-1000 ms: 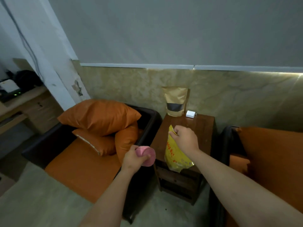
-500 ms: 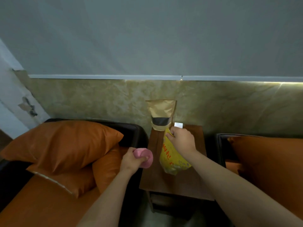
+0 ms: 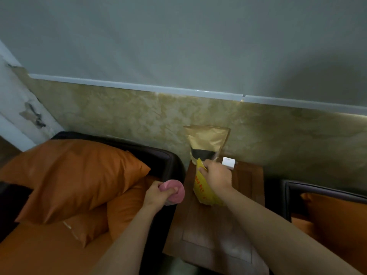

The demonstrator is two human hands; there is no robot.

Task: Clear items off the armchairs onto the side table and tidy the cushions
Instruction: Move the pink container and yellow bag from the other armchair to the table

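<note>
We are gripping a yellow packet (image 3: pixel 204 189) by its top edge with our right hand (image 3: pixel 216 176), fingers pinched closed on it. The packet is hanging over the wooden side table (image 3: pixel 214 235), its long axis running near-vertical, top toward the wall and bottom toward us. Our left hand (image 3: pixel 158 195) is wrapping closed around a pink roll (image 3: pixel 174 192), whose round end is facing right, over the table's left edge beside the left armchair (image 3: pixel 168 161). A brown pouch (image 3: pixel 206 143) and a white box (image 3: pixel 228 162) are standing at the table's back.
</note>
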